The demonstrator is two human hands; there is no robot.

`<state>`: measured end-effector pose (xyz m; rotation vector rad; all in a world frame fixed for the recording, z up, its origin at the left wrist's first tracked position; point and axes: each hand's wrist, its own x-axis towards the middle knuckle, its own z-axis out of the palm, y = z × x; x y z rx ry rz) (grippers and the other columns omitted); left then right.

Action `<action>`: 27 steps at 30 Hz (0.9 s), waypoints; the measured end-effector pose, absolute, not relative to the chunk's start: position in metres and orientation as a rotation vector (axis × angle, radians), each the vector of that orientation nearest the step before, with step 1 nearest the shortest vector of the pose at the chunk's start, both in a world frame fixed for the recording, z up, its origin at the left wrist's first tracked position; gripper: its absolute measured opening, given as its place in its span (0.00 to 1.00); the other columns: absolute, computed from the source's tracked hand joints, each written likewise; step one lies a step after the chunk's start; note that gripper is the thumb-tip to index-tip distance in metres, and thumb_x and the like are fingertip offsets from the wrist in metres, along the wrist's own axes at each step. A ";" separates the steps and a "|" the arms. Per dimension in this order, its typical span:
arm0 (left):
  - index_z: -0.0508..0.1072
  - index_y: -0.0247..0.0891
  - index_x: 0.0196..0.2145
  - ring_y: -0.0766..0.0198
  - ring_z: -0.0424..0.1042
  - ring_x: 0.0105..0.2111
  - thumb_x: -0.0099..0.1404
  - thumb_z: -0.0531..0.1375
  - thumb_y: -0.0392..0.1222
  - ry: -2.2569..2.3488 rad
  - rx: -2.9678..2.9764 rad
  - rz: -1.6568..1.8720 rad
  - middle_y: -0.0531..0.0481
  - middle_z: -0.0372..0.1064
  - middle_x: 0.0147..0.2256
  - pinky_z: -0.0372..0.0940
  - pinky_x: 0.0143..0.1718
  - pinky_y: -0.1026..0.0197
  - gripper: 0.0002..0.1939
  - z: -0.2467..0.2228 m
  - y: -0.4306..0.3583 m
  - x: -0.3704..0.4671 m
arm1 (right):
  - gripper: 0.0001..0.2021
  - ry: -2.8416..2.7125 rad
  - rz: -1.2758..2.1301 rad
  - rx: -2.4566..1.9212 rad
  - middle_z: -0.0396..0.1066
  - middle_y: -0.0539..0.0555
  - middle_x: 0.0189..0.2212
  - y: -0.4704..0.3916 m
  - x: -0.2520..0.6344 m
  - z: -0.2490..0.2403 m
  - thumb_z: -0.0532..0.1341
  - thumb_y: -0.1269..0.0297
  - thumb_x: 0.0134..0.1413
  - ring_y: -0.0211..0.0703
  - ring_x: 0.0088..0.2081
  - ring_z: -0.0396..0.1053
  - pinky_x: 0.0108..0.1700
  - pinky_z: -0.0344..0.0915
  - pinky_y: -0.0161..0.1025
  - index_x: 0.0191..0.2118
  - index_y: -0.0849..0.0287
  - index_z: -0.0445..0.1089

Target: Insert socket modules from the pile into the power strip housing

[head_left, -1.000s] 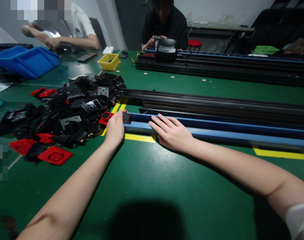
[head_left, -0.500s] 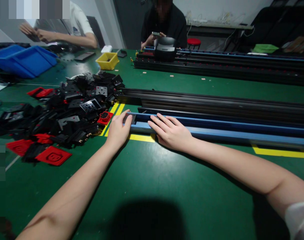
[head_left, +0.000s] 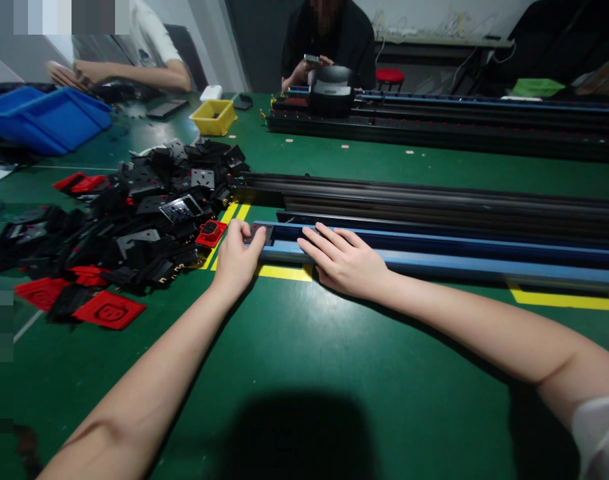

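Observation:
A long blue rail (head_left: 434, 259) with an open channel lies across the green table in front of me. In its left end sits a small black module (head_left: 263, 233). My left hand (head_left: 237, 257) is closed at that end, the thumb on the module and the fingers curled beside it; the fingertips are partly hidden. My right hand (head_left: 341, 260) lies flat over the rail a little further right, fingers stretched out and apart, resting on its edges.
Left of the rail is a pile of black modules (head_left: 149, 207), with red socket pieces (head_left: 109, 311) among them. Black rails (head_left: 409, 193) lie just behind. Further back are a yellow bin (head_left: 213, 119), blue bins (head_left: 59, 123) and more rails (head_left: 434, 130). Two people sit across the table.
My left index finger has drawn back from the rail's far edge and curled, showing more of the black module. My right hand stays nearly in place. The view has shifted slightly.

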<state>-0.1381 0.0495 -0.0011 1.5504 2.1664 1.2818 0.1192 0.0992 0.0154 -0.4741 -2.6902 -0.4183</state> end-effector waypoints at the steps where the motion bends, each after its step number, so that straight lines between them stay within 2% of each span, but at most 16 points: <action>1: 0.57 0.43 0.32 0.64 0.60 0.29 0.66 0.59 0.53 2.156 1.559 1.295 0.55 0.60 0.30 0.56 0.33 0.59 0.16 -0.001 0.049 -0.138 | 0.27 -2.694 -0.406 -0.476 0.57 0.64 0.70 0.099 0.119 0.016 0.55 0.66 0.68 0.61 0.68 0.60 0.63 0.62 0.54 0.70 0.65 0.60; 5: 0.61 0.42 0.33 0.64 0.64 0.31 0.67 0.59 0.52 2.125 1.626 1.295 0.54 0.63 0.31 0.59 0.35 0.60 0.14 0.002 0.048 -0.135 | 0.29 -2.673 -0.356 -0.499 0.56 0.65 0.70 0.098 0.119 0.016 0.54 0.67 0.66 0.58 0.68 0.60 0.64 0.61 0.52 0.70 0.68 0.58; 10: 0.66 0.41 0.37 0.60 0.70 0.36 0.71 0.54 0.50 2.125 1.835 1.223 0.50 0.70 0.35 0.63 0.41 0.57 0.10 0.008 0.042 -0.127 | 0.32 -2.603 -0.339 -0.586 0.53 0.71 0.70 0.096 0.118 0.013 0.55 0.66 0.64 0.59 0.69 0.59 0.65 0.60 0.51 0.70 0.77 0.55; 15: 0.71 0.37 0.49 0.50 0.73 0.43 0.72 0.54 0.58 2.045 2.365 0.904 0.40 0.76 0.42 0.62 0.47 0.50 0.22 0.009 0.035 -0.118 | 0.32 -2.612 -0.382 -0.639 0.59 0.71 0.68 0.096 0.119 0.011 0.56 0.62 0.65 0.63 0.67 0.61 0.63 0.60 0.52 0.69 0.78 0.57; 18: 0.67 0.35 0.58 0.47 0.75 0.46 0.66 0.60 0.66 1.958 2.566 0.739 0.35 0.76 0.47 0.62 0.46 0.50 0.35 0.007 0.035 -0.116 | 0.32 -2.632 -0.371 -0.637 0.58 0.72 0.69 0.096 0.119 0.011 0.56 0.61 0.65 0.63 0.67 0.60 0.62 0.60 0.53 0.69 0.77 0.56; 20: 0.63 0.33 0.62 0.46 0.75 0.47 0.65 0.61 0.66 1.957 2.618 0.673 0.33 0.75 0.50 0.62 0.46 0.51 0.40 0.005 0.036 -0.115 | 0.32 -2.630 -0.373 -0.638 0.58 0.72 0.69 0.096 0.119 0.012 0.55 0.61 0.66 0.64 0.67 0.61 0.62 0.60 0.54 0.69 0.77 0.56; 23: 0.62 0.32 0.64 0.46 0.76 0.46 0.67 0.61 0.62 2.003 2.652 0.554 0.33 0.75 0.50 0.61 0.45 0.51 0.38 0.005 0.037 -0.114 | 0.31 -2.624 -0.398 -0.634 0.59 0.72 0.68 0.096 0.119 0.012 0.55 0.62 0.66 0.64 0.66 0.62 0.61 0.60 0.53 0.68 0.76 0.58; 27: 0.64 0.34 0.64 0.47 0.76 0.43 0.68 0.59 0.62 2.045 2.631 0.428 0.35 0.77 0.45 0.61 0.42 0.52 0.37 0.009 0.038 -0.112 | 0.30 -2.626 -0.381 -0.632 0.59 0.72 0.68 0.096 0.119 0.012 0.55 0.62 0.66 0.64 0.66 0.62 0.61 0.60 0.54 0.68 0.75 0.59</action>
